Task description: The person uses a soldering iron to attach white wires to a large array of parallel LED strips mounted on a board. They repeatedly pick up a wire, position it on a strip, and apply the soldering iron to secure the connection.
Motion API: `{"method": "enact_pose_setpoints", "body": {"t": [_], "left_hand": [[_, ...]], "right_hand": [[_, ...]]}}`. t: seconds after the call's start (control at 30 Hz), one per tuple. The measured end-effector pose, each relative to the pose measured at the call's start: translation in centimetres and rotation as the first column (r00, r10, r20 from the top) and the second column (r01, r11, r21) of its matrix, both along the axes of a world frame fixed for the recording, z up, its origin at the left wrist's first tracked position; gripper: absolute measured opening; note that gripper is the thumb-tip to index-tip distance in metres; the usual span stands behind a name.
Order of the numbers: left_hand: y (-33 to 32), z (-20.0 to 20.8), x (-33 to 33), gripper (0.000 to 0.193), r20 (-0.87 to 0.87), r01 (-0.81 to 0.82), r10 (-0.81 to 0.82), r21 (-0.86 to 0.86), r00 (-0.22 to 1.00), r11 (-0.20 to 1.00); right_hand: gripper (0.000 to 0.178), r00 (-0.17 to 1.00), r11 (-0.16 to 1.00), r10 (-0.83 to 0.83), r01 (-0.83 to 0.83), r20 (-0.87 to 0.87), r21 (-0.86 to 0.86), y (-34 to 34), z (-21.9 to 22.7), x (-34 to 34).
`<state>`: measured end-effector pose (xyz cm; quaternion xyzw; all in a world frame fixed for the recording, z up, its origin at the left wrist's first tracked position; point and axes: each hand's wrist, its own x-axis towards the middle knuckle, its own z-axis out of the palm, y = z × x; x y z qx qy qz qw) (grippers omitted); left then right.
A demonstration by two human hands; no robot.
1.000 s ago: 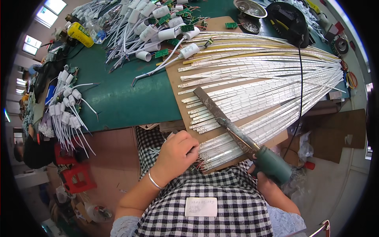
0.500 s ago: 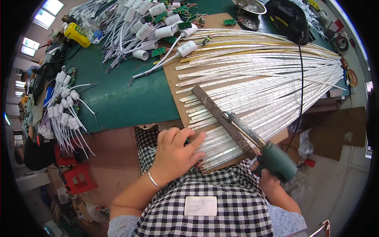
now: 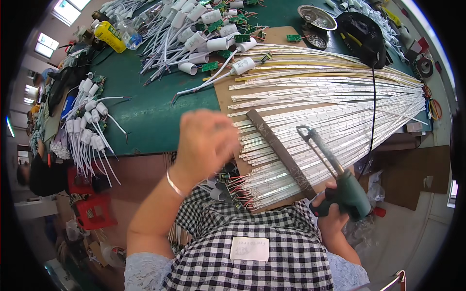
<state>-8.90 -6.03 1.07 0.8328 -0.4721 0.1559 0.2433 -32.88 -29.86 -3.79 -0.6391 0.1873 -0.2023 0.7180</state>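
In my right hand (image 3: 331, 216) is a green soldering gun (image 3: 354, 196), fingers wrapped round its handle, its looped metal tip pointing up and left above the strips. My left hand (image 3: 206, 143), smeared by motion, is raised left of the strip ends; whether it holds anything cannot be made out. Many silvery LED strips (image 3: 335, 111) fan out over a brown board (image 3: 224, 99), converging at the right. A dark flat bar (image 3: 280, 151) lies diagonally across them. Red wires run from the nearest strip ends to small circuit boards (image 3: 224, 178) and a white housing (image 3: 217, 194) by my apron.
White housings with cables and green boards heap on the green table (image 3: 150, 114), with a smaller bunch (image 3: 90, 119) at left. A yellow bottle (image 3: 109, 37), metal dish (image 3: 317, 18) and black mesh basket (image 3: 360, 36) stand at the back. A black cord (image 3: 373, 111) crosses the strips.
My left hand has lifted off the near strip ends and moved up and left, uncovering wired boards. The soldering gun's tip has moved off the bar, rising to the right.
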Motion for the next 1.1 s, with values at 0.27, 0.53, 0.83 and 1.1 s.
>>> {"method": "enact_pose_setpoints", "body": {"t": [0.27, 0.53, 0.83, 1.1], "left_hand": [[-10.8, -1.0, 11.9, 0.026, 0.038, -0.154, 0.157, -0.075, 0.987, 0.985], [-14.9, -2.1, 16.2, 0.029, -0.194, -0.1, 0.106, 0.043, 0.975, 0.994], [-6.5, 3.0, 7.7, 0.017, -0.842, -0.135, -0.098, -0.198, 0.531, 0.971], [0.2, 1.0, -2.7, 0.012, -0.839, -0.126, 0.083, 0.018, 0.538, 0.992]], "right_hand": [[0.057, 0.996, 1.0, -0.019, 0.018, 0.083, 0.015, -0.1, 0.8, 0.0], [0.059, 0.996, 0.996, -0.086, 0.086, 0.023, 0.014, 0.0, 1.1, -0.6], [0.061, 1.0, 1.0, 0.017, -0.018, 0.026, 0.025, 0.0, 0.6, 0.0], [0.062, 0.969, 0.974, 0.224, -0.225, -0.109, 0.0, 0.3, 0.4, -1.5]]}}
